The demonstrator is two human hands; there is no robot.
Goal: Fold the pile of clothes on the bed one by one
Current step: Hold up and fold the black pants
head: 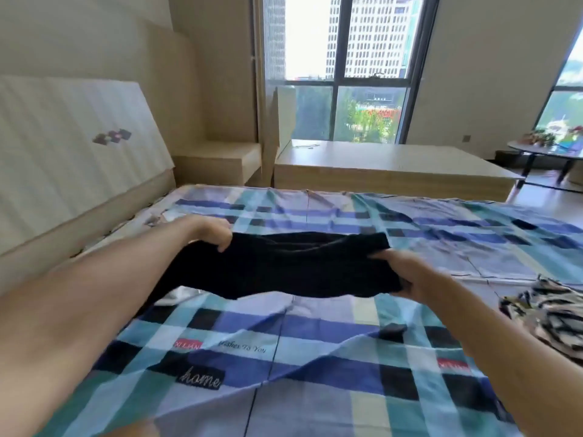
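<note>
Checked bed [315, 357], hands [217, 230] stretching black garment [284, 266]

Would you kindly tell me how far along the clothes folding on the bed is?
Done: no folded stack shows in view. In hand: the left hand and right hand grip a black garment by its ends, over the checked sheet. Left: a crumpled striped garment lies at the bed's right edge, unfolded.
</note>
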